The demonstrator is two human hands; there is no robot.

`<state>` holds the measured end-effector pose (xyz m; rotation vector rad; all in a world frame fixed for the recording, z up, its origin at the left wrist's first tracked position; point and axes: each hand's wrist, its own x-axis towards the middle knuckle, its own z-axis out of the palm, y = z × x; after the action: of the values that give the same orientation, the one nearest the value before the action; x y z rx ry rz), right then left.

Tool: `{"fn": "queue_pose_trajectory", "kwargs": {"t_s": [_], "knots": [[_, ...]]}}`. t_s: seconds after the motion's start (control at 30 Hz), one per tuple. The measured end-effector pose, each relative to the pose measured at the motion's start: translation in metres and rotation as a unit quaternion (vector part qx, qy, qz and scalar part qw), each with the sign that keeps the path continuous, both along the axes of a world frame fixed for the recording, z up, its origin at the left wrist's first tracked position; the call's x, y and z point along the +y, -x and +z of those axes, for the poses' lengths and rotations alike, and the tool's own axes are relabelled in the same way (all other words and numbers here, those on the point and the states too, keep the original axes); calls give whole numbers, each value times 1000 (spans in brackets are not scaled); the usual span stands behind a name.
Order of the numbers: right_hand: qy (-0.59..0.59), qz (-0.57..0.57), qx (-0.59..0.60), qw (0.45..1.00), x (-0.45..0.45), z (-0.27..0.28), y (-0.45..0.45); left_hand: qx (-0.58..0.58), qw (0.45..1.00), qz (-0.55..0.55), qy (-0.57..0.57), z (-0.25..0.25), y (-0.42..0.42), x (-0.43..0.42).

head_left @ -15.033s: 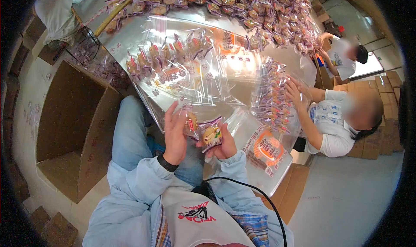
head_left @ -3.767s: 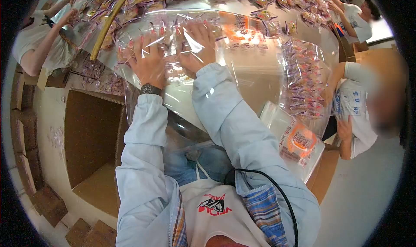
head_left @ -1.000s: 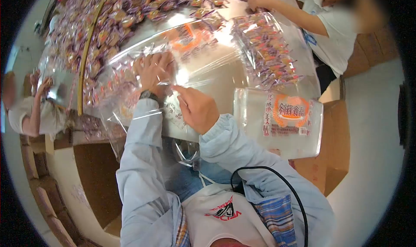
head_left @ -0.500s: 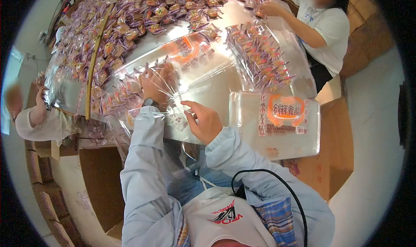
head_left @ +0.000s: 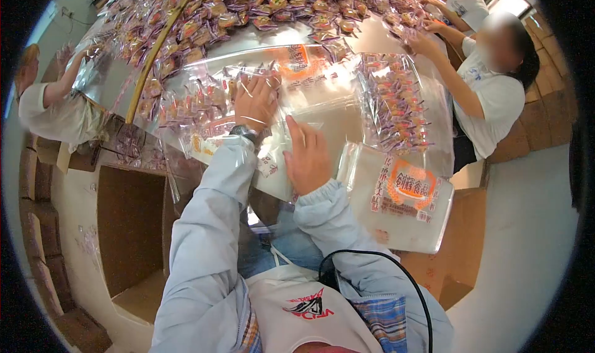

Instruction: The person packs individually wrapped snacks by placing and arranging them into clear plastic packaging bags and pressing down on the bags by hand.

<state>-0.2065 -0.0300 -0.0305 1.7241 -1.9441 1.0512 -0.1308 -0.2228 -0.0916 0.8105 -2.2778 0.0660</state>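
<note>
Left hand point(head_left: 255, 105) palm-down, fingers spread; right hand point(head_left: 308, 161) nearer the torso

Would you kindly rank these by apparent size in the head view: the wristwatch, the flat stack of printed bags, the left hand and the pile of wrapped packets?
1. Pile of wrapped packets
2. Flat stack of printed bags
3. Left hand
4. Wristwatch

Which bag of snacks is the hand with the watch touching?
The bag of snacks on the left: the left hand, wearing a dark watch, touches it. The other filled bag, farther right, has neither of the wearer's hands on it.
</note>
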Motion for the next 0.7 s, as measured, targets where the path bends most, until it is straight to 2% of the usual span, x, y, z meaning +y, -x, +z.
{"fn": "queue_pose_trajectory", "kwargs": {"t_s": [0.03,0.13,0.17,0.2,0.27,0.37,0.47,0.63,0.7], "knots": [[27,7,49,998,-9,2,4,6,1000,-5,-10,4,-1,1],[-10,103,18,995,-10,-8,14,-52,998,6,28,-4,-30,8],[-4,107,12,994,-7,-6,16,1,999,24,33,-6,-36,17],[1,112,6,994,-2,-2,18,-73,994,76,38,-5,-43,21],[18,116,-2,993,3,3,19,-52,992,114,17,-2,-58,24],[45,112,-5,993,8,4,18,-89,980,179,24,-10,-73,3],[45,126,7,991,11,-1,25,-129,976,172,31,-16,-82,-5],[39,130,6,991,15,-1,29,-109,980,162,-34,4,-76,-3],[45,118,-8,992,11,3,26,-106,983,150,-17,6,-79,-2]]}}
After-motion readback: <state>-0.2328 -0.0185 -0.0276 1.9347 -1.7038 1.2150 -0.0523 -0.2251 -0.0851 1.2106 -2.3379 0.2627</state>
